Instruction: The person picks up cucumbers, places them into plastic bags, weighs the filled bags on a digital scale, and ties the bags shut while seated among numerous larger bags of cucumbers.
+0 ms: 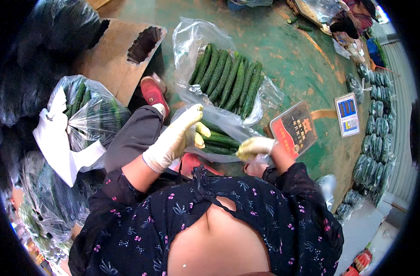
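long, bumpy green cucumbers (pixel 230 83) side by side, clear plastic bag (pixel 198 34) around

L hand (pixel 174 136) part-open, angled fwd; R hand (pixel 256 146) turned inwd.

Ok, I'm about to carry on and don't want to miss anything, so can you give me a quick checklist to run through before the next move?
1. White-and-yellow gloves worn on left hand and right hand: ok, both.
2. Long dark-green cucumbers lined up: ok, the upper group lies side by side.
3. Loose clear plastic wrapping closed around them: not ok, it is spread open.
4. Right hand's grip on the plastic: cannot tell.
5. Blue-and-white scale display readable: cannot tell, figures too small.
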`<control>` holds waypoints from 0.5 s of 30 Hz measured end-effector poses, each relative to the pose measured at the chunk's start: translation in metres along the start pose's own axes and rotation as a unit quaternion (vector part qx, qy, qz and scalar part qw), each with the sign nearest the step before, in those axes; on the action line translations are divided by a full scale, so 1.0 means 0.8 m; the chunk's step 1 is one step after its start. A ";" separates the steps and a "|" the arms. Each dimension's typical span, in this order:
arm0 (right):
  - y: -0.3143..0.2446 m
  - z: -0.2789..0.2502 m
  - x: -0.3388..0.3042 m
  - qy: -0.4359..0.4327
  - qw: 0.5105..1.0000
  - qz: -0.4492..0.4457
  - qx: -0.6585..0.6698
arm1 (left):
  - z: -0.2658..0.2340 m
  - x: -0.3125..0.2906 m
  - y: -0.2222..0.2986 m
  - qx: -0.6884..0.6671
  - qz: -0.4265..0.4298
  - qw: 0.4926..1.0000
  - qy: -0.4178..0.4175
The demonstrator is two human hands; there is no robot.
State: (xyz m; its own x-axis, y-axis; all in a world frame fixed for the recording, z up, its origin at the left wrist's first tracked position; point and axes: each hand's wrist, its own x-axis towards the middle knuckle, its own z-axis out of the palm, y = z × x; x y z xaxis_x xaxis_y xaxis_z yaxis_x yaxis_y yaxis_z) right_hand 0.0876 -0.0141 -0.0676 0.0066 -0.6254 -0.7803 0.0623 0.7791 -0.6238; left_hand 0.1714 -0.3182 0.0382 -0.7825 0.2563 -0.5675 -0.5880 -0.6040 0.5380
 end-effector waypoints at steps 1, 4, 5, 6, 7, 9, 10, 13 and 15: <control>-0.026 -0.026 -0.015 0.007 0.985 0.023 0.173 | 0.001 0.005 -0.007 0.007 -0.010 1.000 -0.003; -0.040 -0.098 -0.001 0.199 0.925 -0.089 0.310 | 0.015 0.002 -0.010 0.064 -0.026 0.998 0.003; -0.044 -0.116 0.017 0.297 0.894 -0.068 0.328 | 0.014 0.002 -0.010 0.064 -0.025 0.998 0.010; -0.021 -0.138 0.044 0.327 0.881 -0.005 0.341 | 0.014 0.003 -0.009 0.070 -0.033 0.997 0.011; 0.024 -0.160 0.081 0.359 0.861 0.061 0.355 | 0.026 0.000 0.001 0.065 -0.053 0.996 0.006; 0.055 -0.164 0.160 0.326 0.821 0.165 0.439 | 0.022 -0.002 0.005 0.088 -0.060 0.994 0.007; 0.042 -0.152 0.192 0.324 0.796 0.165 0.485 | 0.016 -0.003 0.005 0.079 -0.060 0.995 0.012; 0.085 -0.129 0.285 0.481 0.689 0.129 0.527 | 0.016 0.001 0.012 0.073 -0.090 0.993 0.010; 0.099 -0.122 0.296 0.515 0.644 0.079 0.560 | 0.013 0.002 0.013 0.071 -0.093 0.993 0.007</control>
State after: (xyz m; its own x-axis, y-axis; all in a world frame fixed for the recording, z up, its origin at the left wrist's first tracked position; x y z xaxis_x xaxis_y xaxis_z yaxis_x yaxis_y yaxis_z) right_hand -0.0033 -0.0958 -0.3061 -0.5285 0.2682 -0.8055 0.8267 -0.0533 -0.5602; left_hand 0.1617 -0.3162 0.0495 -0.6549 0.3426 -0.6736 -0.7462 -0.4337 0.5050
